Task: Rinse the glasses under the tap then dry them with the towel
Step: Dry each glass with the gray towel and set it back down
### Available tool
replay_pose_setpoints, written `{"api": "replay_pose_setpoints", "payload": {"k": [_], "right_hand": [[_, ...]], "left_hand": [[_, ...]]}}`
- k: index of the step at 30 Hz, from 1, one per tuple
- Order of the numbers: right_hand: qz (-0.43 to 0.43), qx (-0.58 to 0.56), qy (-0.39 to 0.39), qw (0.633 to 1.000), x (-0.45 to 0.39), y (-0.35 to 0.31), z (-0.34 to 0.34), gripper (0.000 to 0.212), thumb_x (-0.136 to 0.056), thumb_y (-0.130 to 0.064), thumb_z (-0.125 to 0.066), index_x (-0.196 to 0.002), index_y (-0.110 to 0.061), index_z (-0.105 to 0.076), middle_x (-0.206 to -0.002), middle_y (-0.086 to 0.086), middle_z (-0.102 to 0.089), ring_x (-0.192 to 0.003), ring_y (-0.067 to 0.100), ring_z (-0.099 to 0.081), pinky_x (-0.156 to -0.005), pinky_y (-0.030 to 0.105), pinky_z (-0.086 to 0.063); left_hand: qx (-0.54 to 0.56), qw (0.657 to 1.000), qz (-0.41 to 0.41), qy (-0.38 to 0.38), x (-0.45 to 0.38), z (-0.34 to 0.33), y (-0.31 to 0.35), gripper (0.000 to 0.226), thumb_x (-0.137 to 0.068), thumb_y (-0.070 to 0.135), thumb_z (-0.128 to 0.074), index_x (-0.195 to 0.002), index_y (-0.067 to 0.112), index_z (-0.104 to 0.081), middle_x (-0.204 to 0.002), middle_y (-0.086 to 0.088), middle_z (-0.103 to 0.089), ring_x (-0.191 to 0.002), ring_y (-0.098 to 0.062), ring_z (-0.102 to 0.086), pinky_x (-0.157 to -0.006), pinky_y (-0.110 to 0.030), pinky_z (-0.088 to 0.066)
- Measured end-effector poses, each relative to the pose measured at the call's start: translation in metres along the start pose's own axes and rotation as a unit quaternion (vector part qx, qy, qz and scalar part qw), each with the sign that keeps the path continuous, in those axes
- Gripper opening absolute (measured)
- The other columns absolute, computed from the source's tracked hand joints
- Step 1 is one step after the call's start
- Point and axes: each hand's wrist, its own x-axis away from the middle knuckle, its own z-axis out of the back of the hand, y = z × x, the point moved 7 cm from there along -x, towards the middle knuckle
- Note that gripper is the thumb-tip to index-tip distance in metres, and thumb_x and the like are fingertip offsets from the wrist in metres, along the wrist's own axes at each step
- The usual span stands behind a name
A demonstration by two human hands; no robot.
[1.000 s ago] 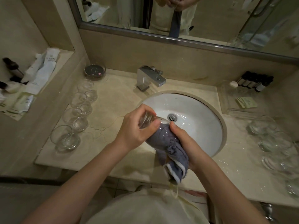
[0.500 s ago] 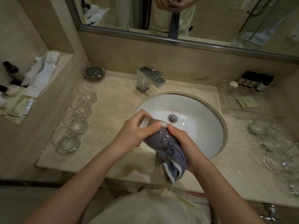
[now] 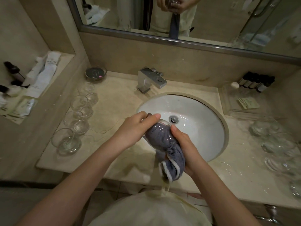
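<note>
Over the front left rim of the white sink (image 3: 203,111) I hold one clear glass (image 3: 160,134) on its side. My left hand (image 3: 136,128) grips its base end. A grey towel (image 3: 171,157) with a white edge is stuffed inside the glass, and its tail hangs down past the counter edge. My right hand (image 3: 187,149) clasps the towel at the glass mouth. The square chrome tap (image 3: 150,79) stands behind the basin with no water running. Several glasses (image 3: 76,121) stand in a row on the left counter, and several more glasses (image 3: 280,144) crowd the right counter.
A round dish (image 3: 95,73) sits at the back left. Small dark bottles (image 3: 259,82) and a clear tray (image 3: 234,103) with a sachet stand at the back right. A side shelf (image 3: 31,88) holds white packets. A mirror (image 3: 195,17) runs above the wet counter.
Both hands have kept hold of the glass and towel, turning slightly. The whole view has drifted a little as my head moved.
</note>
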Motion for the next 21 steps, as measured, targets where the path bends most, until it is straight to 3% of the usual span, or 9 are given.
{"api": "replay_pose_setpoints", "payload": {"k": [4,6,8,11,13,15,17,19,21], "right_hand": [[-0.098,-0.067,0.001,0.993,0.003,0.011,0.0,0.052,-0.078,-0.051,-0.051,-0.089,-0.01,-0.08,-0.103,0.017,-0.073,-0.093,0.025,-0.072,-0.087,0.034,-0.054],[-0.09,-0.056,-0.009,0.994,0.003,0.009,0.0,0.049,-0.082,-0.047,-0.054,-0.096,-0.007,-0.077,-0.105,0.02,-0.072,-0.094,0.026,-0.071,-0.084,0.033,-0.057],[-0.034,-0.009,-0.019,0.999,0.001,0.001,-0.002,0.041,-0.089,-0.038,-0.059,-0.11,-0.004,-0.07,-0.109,0.022,-0.07,-0.098,0.028,-0.069,-0.081,0.031,-0.057],[0.022,0.088,-0.016,0.996,-0.001,-0.002,-0.006,0.032,-0.086,-0.033,-0.059,-0.108,-0.012,-0.07,-0.102,0.014,-0.074,-0.095,0.024,-0.071,-0.077,0.026,-0.055],[0.017,0.083,-0.029,0.996,-0.001,-0.002,-0.012,0.038,-0.086,-0.034,-0.053,-0.112,-0.012,-0.069,-0.104,0.014,-0.074,-0.098,0.025,-0.071,-0.079,0.025,-0.055],[-0.022,0.03,-0.047,0.998,0.0,0.0,-0.018,0.044,-0.088,-0.036,-0.048,-0.116,-0.006,-0.067,-0.105,0.017,-0.073,-0.098,0.026,-0.071,-0.078,0.025,-0.056],[-0.098,-0.048,-0.045,0.993,0.002,0.008,-0.02,0.049,-0.085,-0.041,-0.048,-0.102,-0.003,-0.073,-0.097,0.017,-0.074,-0.086,0.024,-0.073,-0.068,0.026,-0.057],[-0.146,-0.098,-0.033,0.984,0.003,0.016,-0.019,0.049,-0.08,-0.044,-0.052,-0.086,-0.003,-0.078,-0.088,0.017,-0.074,-0.074,0.023,-0.073,-0.059,0.026,-0.057],[-0.16,-0.111,-0.025,0.98,0.004,0.021,-0.018,0.048,-0.079,-0.043,-0.053,-0.083,-0.002,-0.078,-0.086,0.018,-0.073,-0.07,0.024,-0.072,-0.056,0.026,-0.057]], "left_hand": [[0.003,0.993,-0.115,-0.033,0.008,-0.002,0.0,0.052,-0.068,0.065,-0.054,-0.096,0.022,-0.058,-0.072,0.015,-0.059,-0.051,0.002,-0.049,-0.05,-0.014,-0.038],[0.023,0.991,-0.118,-0.058,0.012,-0.002,-0.001,0.051,-0.068,0.063,-0.054,-0.1,0.023,-0.056,-0.074,0.017,-0.06,-0.05,-0.002,-0.05,-0.047,-0.016,-0.041],[0.084,0.991,-0.037,-0.092,0.011,-0.006,-0.01,0.05,-0.071,0.064,-0.057,-0.1,0.024,-0.058,-0.076,0.015,-0.063,-0.049,-0.01,-0.056,-0.045,-0.021,-0.044],[0.108,0.984,0.113,-0.082,0.009,-0.007,-0.024,0.062,-0.077,0.079,-0.047,-0.094,0.022,-0.064,-0.071,-0.003,-0.066,-0.046,-0.021,-0.06,-0.043,-0.023,-0.044],[0.083,0.99,0.105,-0.039,0.007,-0.005,-0.024,0.052,-0.081,0.068,-0.05,-0.089,0.018,-0.064,-0.065,-0.004,-0.064,-0.043,-0.021,-0.058,-0.042,-0.023,-0.041],[0.076,0.996,0.04,0.0,0.006,-0.001,-0.02,0.035,-0.089,0.049,-0.06,-0.085,0.015,-0.061,-0.067,-0.005,-0.062,-0.043,-0.018,-0.058,-0.039,-0.023,-0.039],[0.023,0.992,-0.108,0.062,0.012,0.008,-0.009,0.031,-0.089,0.042,-0.063,-0.087,0.012,-0.062,-0.072,-0.003,-0.063,-0.051,-0.011,-0.059,-0.047,-0.019,-0.041],[-0.085,0.948,-0.285,0.116,0.023,0.013,0.002,0.038,-0.083,0.044,-0.059,-0.092,0.007,-0.064,-0.079,0.003,-0.064,-0.067,-0.009,-0.058,-0.062,-0.012,-0.042],[-0.111,0.927,-0.342,0.109,0.027,0.012,0.001,0.04,-0.081,0.045,-0.057,-0.094,0.008,-0.064,-0.082,0.007,-0.062,-0.071,-0.009,-0.056,-0.067,-0.012,-0.041]]}}
